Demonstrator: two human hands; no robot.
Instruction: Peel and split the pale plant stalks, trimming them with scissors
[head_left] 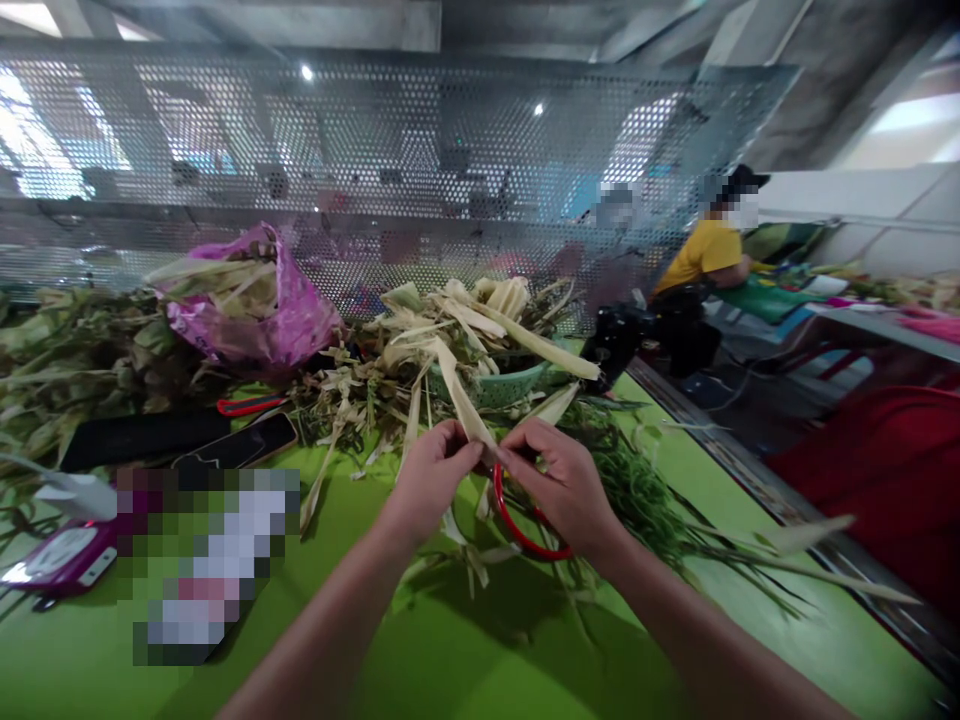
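Observation:
A long, pale dried corn husk strip (pixel 463 395) runs up from between my hands toward the pile. My left hand (pixel 435 465) pinches it from the left between thumb and fingertips. Close beside it, my right hand (pixel 559 475) pinches the lower end of the same strip. Red-handled scissors (pixel 517 525) are just under my right hand; one red loop shows, and the blades are hidden. Behind my hands, more husks (pixel 487 310) are heaped in a green basket (pixel 495 388).
Green stalks (pixel 645 490) lie to the right on the green table (pixel 570 650). A pink bag (pixel 292 310) of husks, a red cutter (pixel 250 405), a phone (pixel 244 440) and a purple device (pixel 64 560) are left. A perforated metal panel (pixel 420 160) stands behind. A person in yellow (pixel 701 255) sits right.

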